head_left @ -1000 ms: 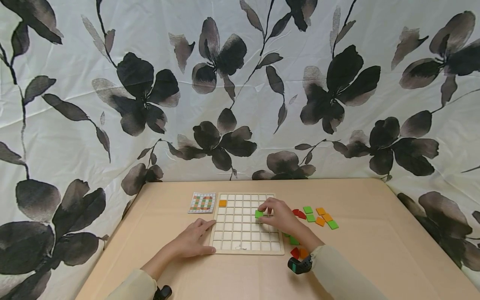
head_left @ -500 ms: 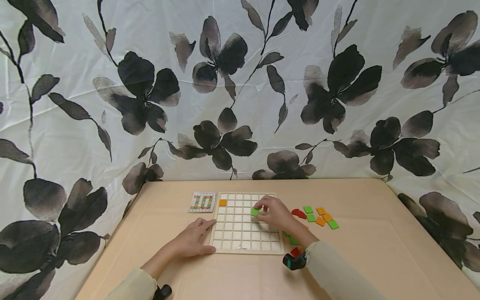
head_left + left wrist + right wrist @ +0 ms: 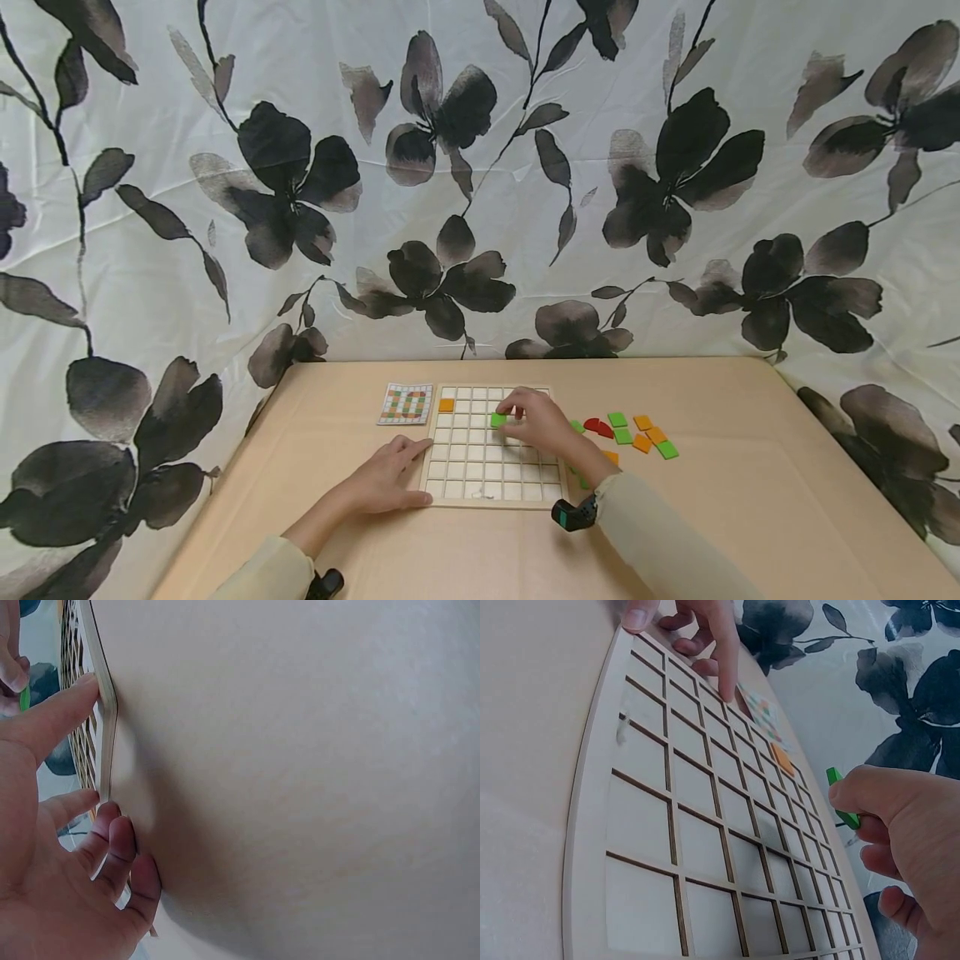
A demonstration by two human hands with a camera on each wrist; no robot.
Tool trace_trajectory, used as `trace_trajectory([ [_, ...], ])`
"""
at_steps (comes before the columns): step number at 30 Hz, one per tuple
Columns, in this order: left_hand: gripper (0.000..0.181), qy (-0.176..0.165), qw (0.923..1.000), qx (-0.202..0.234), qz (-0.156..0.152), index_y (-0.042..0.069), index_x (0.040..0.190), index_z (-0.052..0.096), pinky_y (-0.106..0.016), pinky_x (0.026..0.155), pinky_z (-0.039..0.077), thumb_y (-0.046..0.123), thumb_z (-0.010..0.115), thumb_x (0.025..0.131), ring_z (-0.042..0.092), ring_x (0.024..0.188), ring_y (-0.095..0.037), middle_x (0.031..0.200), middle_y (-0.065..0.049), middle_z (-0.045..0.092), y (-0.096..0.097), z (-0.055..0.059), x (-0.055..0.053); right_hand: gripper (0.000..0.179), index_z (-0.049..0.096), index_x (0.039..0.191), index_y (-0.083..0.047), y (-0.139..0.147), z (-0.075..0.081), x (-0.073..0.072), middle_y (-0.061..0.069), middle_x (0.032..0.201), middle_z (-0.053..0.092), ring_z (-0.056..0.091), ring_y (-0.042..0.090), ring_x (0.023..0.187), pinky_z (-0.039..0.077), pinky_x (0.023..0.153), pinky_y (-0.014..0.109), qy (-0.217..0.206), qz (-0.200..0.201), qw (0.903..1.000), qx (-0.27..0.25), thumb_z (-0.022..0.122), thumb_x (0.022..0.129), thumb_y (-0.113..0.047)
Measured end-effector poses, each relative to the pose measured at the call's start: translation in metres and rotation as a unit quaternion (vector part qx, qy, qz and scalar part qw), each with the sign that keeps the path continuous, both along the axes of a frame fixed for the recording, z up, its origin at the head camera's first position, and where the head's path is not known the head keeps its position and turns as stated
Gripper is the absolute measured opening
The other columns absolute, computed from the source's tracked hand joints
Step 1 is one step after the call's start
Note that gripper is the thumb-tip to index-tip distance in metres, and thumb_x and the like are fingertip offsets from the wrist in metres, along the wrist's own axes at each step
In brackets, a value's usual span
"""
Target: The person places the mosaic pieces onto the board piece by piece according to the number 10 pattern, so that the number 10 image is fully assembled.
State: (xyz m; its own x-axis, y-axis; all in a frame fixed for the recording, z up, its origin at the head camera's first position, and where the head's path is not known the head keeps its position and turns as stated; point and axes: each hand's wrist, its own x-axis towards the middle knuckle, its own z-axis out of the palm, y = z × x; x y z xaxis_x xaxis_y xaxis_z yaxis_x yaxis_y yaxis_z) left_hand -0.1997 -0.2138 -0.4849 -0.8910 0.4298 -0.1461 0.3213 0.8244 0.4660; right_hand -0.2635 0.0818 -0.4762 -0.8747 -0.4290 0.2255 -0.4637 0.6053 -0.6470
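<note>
A wooden grid board (image 3: 480, 504) lies on the table with one orange square tile (image 3: 447, 406) in a cell near its upper left corner. My right hand (image 3: 542, 423) pinches a green square tile (image 3: 498, 420) between thumb and fingers over the upper middle of the board. In the right wrist view that green tile (image 3: 843, 798) is held tilted, above the grid. My left hand (image 3: 386, 477) touches the board's left side, thumb near the lower corner, index finger higher up. The left wrist view shows the left hand (image 3: 60, 847) with its fingertips along the board's edge.
A small pattern card (image 3: 405, 405) with coloured squares lies left of the board's top. Right of the board are loose green (image 3: 667, 450), orange (image 3: 641, 443) and red pieces (image 3: 597, 427), some partly hidden by the right arm. A floral cloth (image 3: 450, 167) hangs behind the table.
My right hand has moved left across the board, carrying the green tile toward the middle columns. The left hand stays in place at the board's side.
</note>
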Motion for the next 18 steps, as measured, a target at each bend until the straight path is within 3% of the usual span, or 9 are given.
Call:
trace_trajectory([
  [6, 0.086, 0.002, 1.0, 0.0, -0.003, 0.015, 0.148, 0.04, -0.042, 0.089, 0.041, 0.05, 0.075, 0.078, 0.044, 0.105, -0.016, 0.122, -0.001, 0.047, 0.0, 0.0, -0.001, 0.019, 0.074, 0.099, -0.015, -0.006, 0.0, -0.005, -0.006, 0.092, 0.063, 0.052, 0.009, 0.077, 0.044, 0.063, 0.021, 0.006, 0.003, 1.0, 0.006, 0.076, 0.08, -0.016],
  [14, 0.086, 0.001, 1.0, 0.002, -0.004, 0.014, 0.147, 0.04, -0.04, 0.088, 0.04, 0.049, 0.075, 0.078, 0.043, 0.104, -0.015, 0.12, -0.001, 0.046, -0.001, 0.0, -0.001, 0.02, 0.074, 0.101, -0.016, -0.013, 0.004, -0.008, -0.006, 0.095, 0.063, 0.052, 0.009, 0.08, 0.045, 0.066, 0.022, -0.026, -0.002, 0.9996, 0.013, 0.077, 0.082, -0.019],
  [18, 0.085, 0.003, 1.0, 0.001, -0.006, 0.015, 0.147, 0.04, -0.04, 0.088, 0.041, 0.049, 0.076, 0.078, 0.044, 0.103, -0.016, 0.12, -0.001, 0.047, 0.0, 0.0, 0.0, 0.02, 0.074, 0.1, -0.015, -0.018, 0.005, -0.01, -0.003, 0.095, 0.063, 0.052, 0.01, 0.08, 0.044, 0.065, 0.023, -0.017, 0.003, 0.9997, 0.019, 0.078, 0.081, -0.018],
])
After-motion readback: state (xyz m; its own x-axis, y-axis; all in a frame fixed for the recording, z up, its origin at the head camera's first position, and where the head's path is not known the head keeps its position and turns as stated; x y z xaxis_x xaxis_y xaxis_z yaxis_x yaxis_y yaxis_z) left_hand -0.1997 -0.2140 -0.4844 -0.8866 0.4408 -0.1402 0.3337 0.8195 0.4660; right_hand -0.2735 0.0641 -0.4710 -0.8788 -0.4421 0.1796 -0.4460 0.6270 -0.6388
